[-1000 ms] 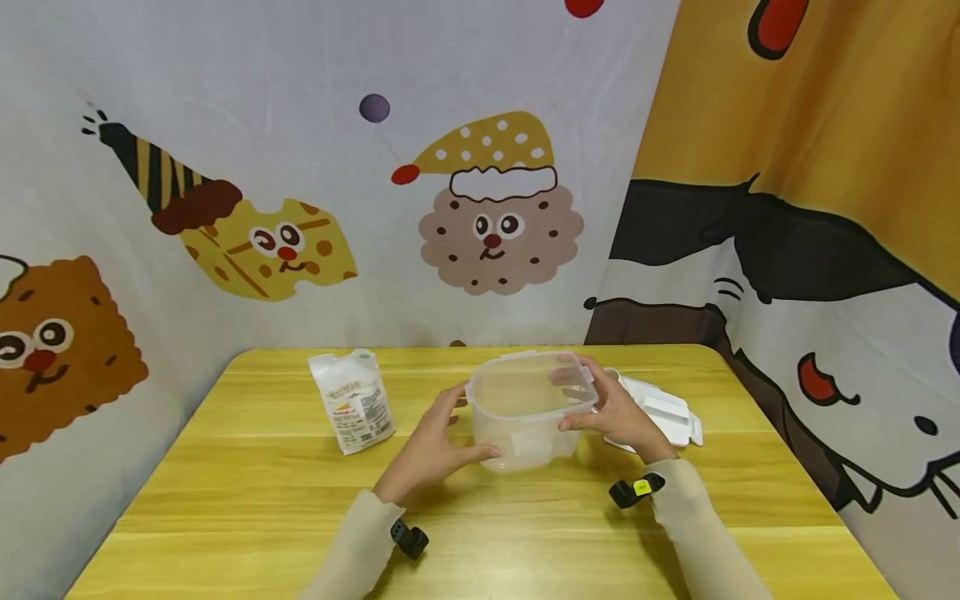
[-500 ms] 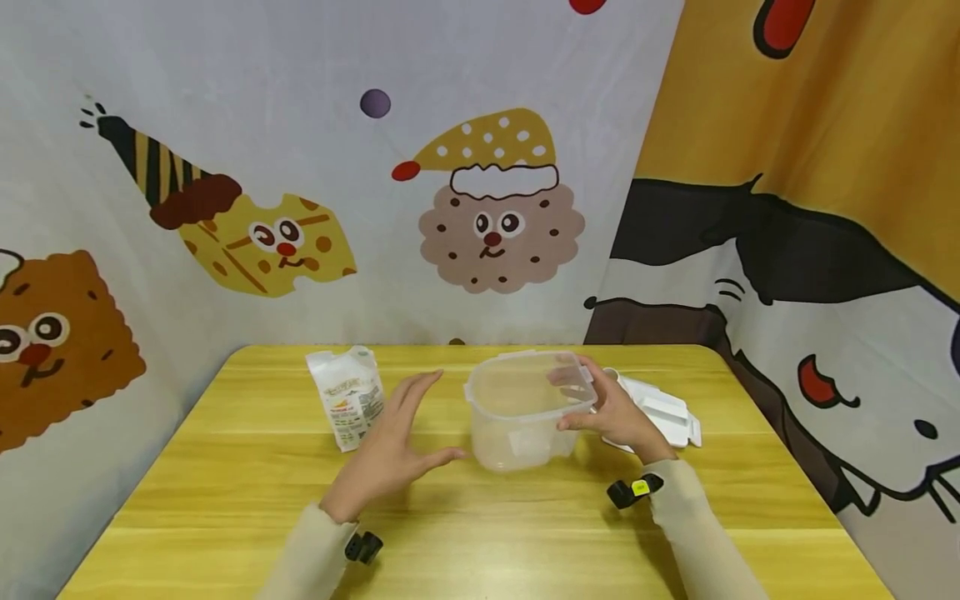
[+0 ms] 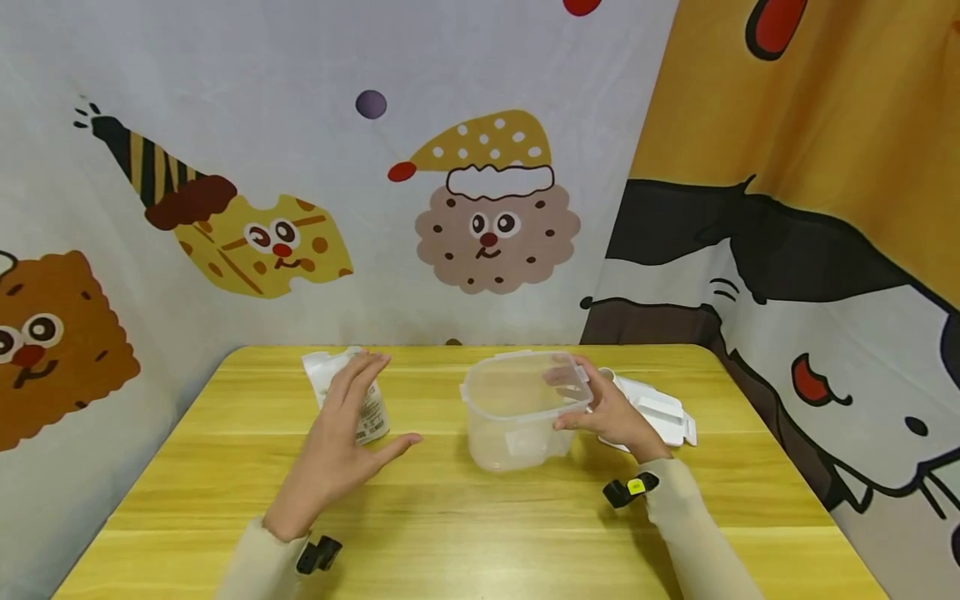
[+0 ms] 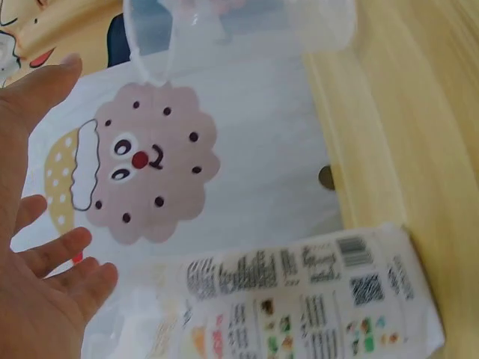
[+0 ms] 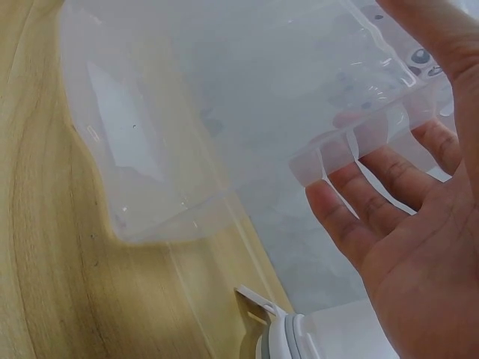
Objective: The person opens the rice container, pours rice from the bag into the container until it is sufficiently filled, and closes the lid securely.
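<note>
A clear plastic container (image 3: 517, 417) with an open top sits near the middle of the table. My right hand (image 3: 611, 412) holds its right side, the thumb toward the front and the fingers reaching along the wall; in the right wrist view those fingers (image 5: 374, 202) lie along the side under the rim. My left hand (image 3: 330, 450) is spread, thumb apart from the fingers, and holds nothing. Behind it and partly hidden by it stands a white printed bag (image 3: 372, 415). The left wrist view shows the printed bag (image 4: 299, 292), with its barcode, beside the fingers.
Right of the container, partly behind my right hand, lies a white plastic piece (image 3: 660, 414) with a flap. The wooden table (image 3: 480, 533) ends at the back against a cartoon-printed curtain (image 3: 315, 125).
My left hand has let go of the container and moved left, to in front of the white bag. The right hand has stayed on the container, which keeps its place.
</note>
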A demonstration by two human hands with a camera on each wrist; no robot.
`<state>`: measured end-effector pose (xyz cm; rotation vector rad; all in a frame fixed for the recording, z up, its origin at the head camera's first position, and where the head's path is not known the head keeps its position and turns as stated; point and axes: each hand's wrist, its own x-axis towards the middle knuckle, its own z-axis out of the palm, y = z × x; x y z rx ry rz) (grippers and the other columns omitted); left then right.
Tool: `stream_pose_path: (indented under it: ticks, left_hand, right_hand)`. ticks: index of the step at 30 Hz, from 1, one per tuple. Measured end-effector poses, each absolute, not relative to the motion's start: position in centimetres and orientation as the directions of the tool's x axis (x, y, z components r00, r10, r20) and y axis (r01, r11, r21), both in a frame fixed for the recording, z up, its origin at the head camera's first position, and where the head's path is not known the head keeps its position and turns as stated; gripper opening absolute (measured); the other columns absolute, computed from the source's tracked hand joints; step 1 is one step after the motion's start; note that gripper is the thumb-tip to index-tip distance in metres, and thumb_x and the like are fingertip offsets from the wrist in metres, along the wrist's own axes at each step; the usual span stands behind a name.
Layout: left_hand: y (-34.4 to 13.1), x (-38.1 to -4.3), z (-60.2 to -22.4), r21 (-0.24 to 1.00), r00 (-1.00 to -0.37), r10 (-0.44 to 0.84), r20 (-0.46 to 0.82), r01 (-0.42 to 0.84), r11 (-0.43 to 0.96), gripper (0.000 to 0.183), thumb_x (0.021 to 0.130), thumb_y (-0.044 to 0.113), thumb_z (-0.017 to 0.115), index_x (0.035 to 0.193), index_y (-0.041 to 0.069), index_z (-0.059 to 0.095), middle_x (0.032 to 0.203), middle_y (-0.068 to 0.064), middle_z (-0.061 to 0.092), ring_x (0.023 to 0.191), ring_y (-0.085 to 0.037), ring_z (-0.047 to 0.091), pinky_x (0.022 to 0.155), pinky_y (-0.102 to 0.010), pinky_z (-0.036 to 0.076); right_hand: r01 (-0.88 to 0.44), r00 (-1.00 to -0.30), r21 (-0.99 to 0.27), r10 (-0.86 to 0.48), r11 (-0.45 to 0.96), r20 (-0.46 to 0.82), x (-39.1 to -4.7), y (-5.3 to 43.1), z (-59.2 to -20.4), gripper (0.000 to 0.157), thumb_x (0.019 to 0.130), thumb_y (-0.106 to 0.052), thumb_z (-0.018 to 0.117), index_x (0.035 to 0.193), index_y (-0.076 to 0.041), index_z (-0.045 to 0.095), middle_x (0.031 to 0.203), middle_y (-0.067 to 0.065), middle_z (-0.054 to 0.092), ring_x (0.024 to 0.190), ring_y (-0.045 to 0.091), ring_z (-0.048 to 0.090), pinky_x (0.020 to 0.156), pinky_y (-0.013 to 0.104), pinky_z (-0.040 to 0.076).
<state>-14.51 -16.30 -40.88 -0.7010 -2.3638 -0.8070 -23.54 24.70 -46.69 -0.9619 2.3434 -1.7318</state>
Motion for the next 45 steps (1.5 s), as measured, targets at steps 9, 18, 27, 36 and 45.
stream_pose_path:
  ticks: [9,18,27,36,45]
  left_hand:
    - [-18.4,-14.4,-40.3,0.381,-0.631,0.172,0.757,0.639,0.668,0.094,0.087,0.065,0.069,0.155,0.006,0.042,0.157,-0.017,0.043,0.155,-0.035,0.028,0.131,-0.044,0.023]
    - [-20.7,-15.0,-41.7,0.463,-0.651,0.005,0.759,0.545,0.699,0.105,0.084,0.059,0.078,0.162,0.010,0.027,0.162,-0.018,0.035,0.151,-0.036,0.032,0.124,-0.055,0.031]
    - [-21.7,-15.4,-43.7,0.694,-0.841,-0.094,0.532,0.369,0.619,0.122,0.072,0.007,0.093,0.166,0.018,0.014,0.165,-0.021,0.028,0.150,-0.044,0.030,0.115,-0.067,0.033]
    - [-22.8,-16.3,-46.6,0.862,-0.971,-0.051,0.234,0.183,0.474,0.124,0.082,0.022,0.089,0.166,0.028,-0.002,0.164,-0.023,0.027,0.151,-0.045,0.026,0.118,-0.070,0.029]
    - [-23.2,-17.1,-48.2,0.911,-0.996,0.013,0.087,0.085,0.403,0.100,0.087,0.028,0.085,0.162,0.016,0.020,0.155,-0.019,0.041,0.148,-0.039,0.033,0.122,-0.066,0.027]
  right_hand:
    - [-0.427,-0.818,-0.880,-0.504,0.208,0.278,-23.4,24.7,-46.6,0.094,0.082,-0.002,0.084,0.158,-0.022,0.034,0.145,0.011,0.057,0.131,0.008,0.057,0.105,0.024,0.051]
    - [-0.424,-0.811,-0.884,-0.516,0.196,0.275,-23.6,24.8,-46.5,0.093,0.083,-0.002,0.083,0.159,-0.021,0.032,0.146,0.010,0.056,0.132,0.008,0.056,0.105,0.026,0.051]
    - [-0.433,-0.809,-0.879,-0.518,0.202,0.279,-23.7,25.0,-46.7,0.093,0.083,-0.005,0.084,0.159,-0.020,0.032,0.146,0.013,0.056,0.132,0.009,0.056,0.106,0.026,0.050]
    - [-0.446,-0.805,-0.870,-0.519,0.210,0.287,-23.6,25.1,-47.0,0.092,0.084,-0.006,0.084,0.159,-0.020,0.032,0.147,0.016,0.055,0.133,0.016,0.056,0.107,0.034,0.051]
    - [-0.446,-0.801,-0.872,-0.525,0.203,0.288,-23.5,24.9,-46.8,0.094,0.084,-0.006,0.084,0.159,-0.019,0.030,0.147,0.019,0.054,0.136,0.041,0.051,0.107,0.069,0.044]
